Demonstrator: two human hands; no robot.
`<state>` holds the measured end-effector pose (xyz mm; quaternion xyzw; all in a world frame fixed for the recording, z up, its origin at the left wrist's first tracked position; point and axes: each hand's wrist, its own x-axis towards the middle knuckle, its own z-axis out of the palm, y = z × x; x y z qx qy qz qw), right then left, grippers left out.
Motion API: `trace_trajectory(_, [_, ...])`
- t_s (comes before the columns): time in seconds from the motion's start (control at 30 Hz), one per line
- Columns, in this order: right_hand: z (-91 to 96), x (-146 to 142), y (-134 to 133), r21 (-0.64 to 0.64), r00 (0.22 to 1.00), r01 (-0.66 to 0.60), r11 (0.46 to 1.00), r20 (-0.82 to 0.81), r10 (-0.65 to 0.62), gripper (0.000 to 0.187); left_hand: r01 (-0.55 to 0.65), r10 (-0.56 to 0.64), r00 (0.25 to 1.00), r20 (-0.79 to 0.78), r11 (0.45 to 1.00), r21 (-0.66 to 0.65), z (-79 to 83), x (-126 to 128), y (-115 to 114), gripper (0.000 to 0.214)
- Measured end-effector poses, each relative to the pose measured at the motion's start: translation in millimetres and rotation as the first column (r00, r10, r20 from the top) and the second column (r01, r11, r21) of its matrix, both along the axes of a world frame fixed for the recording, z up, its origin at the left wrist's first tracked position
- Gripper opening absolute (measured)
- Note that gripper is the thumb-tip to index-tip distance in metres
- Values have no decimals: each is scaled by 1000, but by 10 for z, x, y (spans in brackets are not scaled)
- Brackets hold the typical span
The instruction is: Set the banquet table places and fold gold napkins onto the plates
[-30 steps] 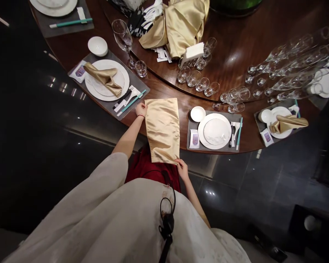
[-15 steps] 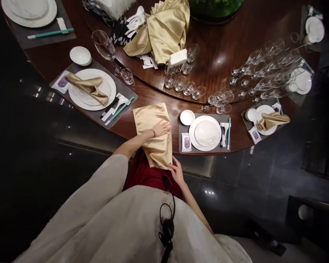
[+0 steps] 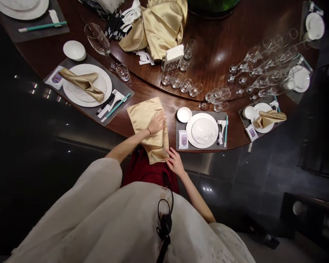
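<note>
A gold satin napkin (image 3: 145,115) lies spread over the table's near edge, its lower end hanging past the edge in front of my dark red apron. My left hand (image 3: 157,123) rests flat on the cloth with its fingers stretched toward the right edge. At the napkin's lower right corner, my right hand (image 3: 175,161) has the edge lightly between thumb and fingers. Just right of the cloth is a place setting with a white plate (image 3: 204,128), a small bowl (image 3: 184,114), a wrapped packet (image 3: 183,139) and teal-ended chopsticks (image 3: 226,131).
Folded gold napkins (image 3: 83,84) sit on neighbouring plates. On the raised turntable are a heap of gold cloth (image 3: 164,29), white spoons (image 3: 131,14), a card holder (image 3: 174,56) and several small glasses (image 3: 186,85). Tall stemmed glasses (image 3: 263,73) crowd the right side.
The whole view has shifted slightly. My left hand has slid a little up the cloth, and the fingers of my right hand now reach further over the napkin's right edge.
</note>
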<state>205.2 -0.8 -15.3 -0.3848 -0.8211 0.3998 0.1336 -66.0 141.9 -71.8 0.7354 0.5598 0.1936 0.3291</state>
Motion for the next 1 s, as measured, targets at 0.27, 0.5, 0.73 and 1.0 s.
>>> trace_trajectory(0.27, [-40,-241,271,137,997,-76,988,-4,77,19,-89,101,970,220,994,-64,-259,490,-2188,56])
trace_trajectory(0.5, [-321,-249,275,54,905,424,904,8,-425,32,-402,516,791,330,844,-356,-663,-95,-2404,15])
trace_trajectory(0.73, [-727,-493,-25,-278,730,679,680,160,-664,47,-611,904,85,420,380,-694,-818,-431,-2578,30])
trace_trajectory(1.0, [-1052,-914,-298,-416,451,844,339,207,-868,33,-731,955,-184,234,26,-682,-821,-518,-2561,20])
